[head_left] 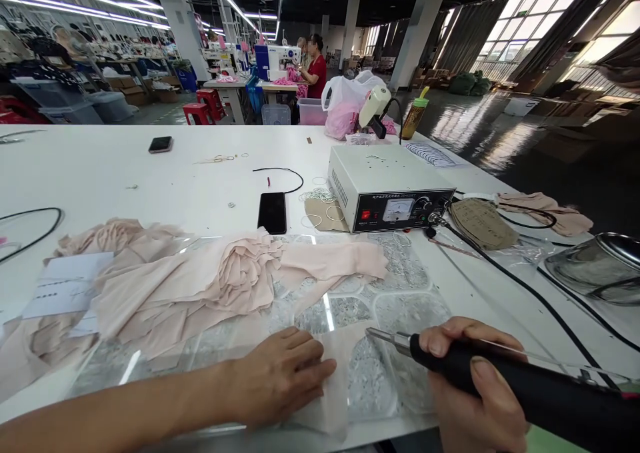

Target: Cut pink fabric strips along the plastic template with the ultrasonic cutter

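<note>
Pressing flat: thin pale-pink fabric piece (334,373) is pinned by the open left hand (285,376) | black pen-shaped welding tool (500,380) is clamped in the right hand (470,400) | fabric judged light, limp, slippery; best held near tip.

The tabletop (125,173) is smooth, white and faintly glossy. On it lies soft, matt, pale pink cloth (200,286), crumpled into folds, over a clear glossy sheet (400,286) that catches the ceiling lights. The tool (500,380) in the right hand (470,400) has a matt black grip, plastic or rubber, and a shiny metal tip. The control box (385,180) has a painted white metal casing and a black front panel. The phone (273,212) shows glossy black glass. A polished metal bowl (600,266) gleams at the right.
</note>
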A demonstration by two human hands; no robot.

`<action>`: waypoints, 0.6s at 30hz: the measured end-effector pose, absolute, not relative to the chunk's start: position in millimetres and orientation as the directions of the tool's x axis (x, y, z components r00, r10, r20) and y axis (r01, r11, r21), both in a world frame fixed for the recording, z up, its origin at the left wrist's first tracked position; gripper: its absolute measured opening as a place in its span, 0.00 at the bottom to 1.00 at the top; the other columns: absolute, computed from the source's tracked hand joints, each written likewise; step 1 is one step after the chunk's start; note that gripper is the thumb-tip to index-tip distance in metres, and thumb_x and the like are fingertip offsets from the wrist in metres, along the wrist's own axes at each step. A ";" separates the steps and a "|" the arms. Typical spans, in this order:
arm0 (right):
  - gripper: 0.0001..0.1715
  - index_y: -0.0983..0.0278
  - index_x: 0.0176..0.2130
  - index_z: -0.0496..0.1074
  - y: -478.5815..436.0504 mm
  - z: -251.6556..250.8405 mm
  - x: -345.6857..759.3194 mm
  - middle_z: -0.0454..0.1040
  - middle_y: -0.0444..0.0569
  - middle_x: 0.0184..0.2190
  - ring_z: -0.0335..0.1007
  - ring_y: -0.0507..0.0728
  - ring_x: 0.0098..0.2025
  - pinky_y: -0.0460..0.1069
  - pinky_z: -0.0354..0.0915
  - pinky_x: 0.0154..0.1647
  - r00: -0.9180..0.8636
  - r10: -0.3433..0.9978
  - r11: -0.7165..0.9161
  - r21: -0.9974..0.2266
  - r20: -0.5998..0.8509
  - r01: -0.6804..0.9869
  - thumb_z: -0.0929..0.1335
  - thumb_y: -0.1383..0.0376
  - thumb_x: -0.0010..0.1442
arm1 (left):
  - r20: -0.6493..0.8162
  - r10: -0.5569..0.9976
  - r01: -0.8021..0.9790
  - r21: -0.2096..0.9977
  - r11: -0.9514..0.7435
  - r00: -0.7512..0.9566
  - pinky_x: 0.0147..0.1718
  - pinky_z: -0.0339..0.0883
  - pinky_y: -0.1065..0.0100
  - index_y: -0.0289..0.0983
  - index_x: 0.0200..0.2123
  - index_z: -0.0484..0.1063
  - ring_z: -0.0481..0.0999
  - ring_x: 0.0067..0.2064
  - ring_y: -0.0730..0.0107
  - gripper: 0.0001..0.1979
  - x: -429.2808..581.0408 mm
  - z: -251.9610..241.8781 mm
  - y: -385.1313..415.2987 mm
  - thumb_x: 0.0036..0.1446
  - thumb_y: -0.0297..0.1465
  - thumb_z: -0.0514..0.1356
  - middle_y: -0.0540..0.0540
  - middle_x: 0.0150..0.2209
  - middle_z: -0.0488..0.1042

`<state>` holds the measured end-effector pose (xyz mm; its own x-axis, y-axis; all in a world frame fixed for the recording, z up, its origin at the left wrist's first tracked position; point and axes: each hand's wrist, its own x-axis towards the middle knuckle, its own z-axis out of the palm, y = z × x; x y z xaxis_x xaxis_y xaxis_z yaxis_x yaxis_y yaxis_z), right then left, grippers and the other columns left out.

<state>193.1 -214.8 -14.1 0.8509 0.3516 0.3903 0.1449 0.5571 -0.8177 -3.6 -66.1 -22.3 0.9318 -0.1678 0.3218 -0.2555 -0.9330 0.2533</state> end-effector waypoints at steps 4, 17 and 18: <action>0.06 0.62 0.33 0.69 -216.4 -16.2 196.7 0.68 0.44 0.27 0.65 0.51 0.21 0.52 0.69 0.23 0.827 0.380 0.548 -0.821 0.415 0.160 0.68 0.65 0.51 | 0.270 -0.185 -0.249 0.226 -0.942 0.945 0.38 0.65 0.63 0.32 0.49 0.66 0.70 0.36 0.64 0.10 -3.6 -22.4 -64.1 0.67 0.28 0.53 0.41 0.38 0.71; 0.07 0.63 0.35 0.70 -229.7 -15.3 202.8 0.70 0.46 0.27 0.66 0.52 0.22 0.52 0.69 0.23 0.809 0.401 0.527 -0.831 0.430 0.180 0.69 0.64 0.53 | 0.289 -0.179 -0.244 0.208 -0.947 0.940 0.39 0.66 0.64 0.31 0.46 0.68 0.71 0.38 0.64 0.10 16.5 -17.8 -69.6 0.68 0.29 0.50 0.41 0.37 0.71; 0.07 0.62 0.35 0.70 -230.9 -13.7 202.9 0.71 0.46 0.28 0.66 0.52 0.22 0.52 0.69 0.24 0.808 0.411 0.515 -0.839 0.421 0.176 0.69 0.64 0.53 | 0.279 -0.196 -0.253 0.188 -0.949 0.940 0.39 0.66 0.64 0.31 0.45 0.68 0.71 0.38 0.64 0.10 18.1 -19.2 -69.2 0.68 0.29 0.50 0.42 0.37 0.71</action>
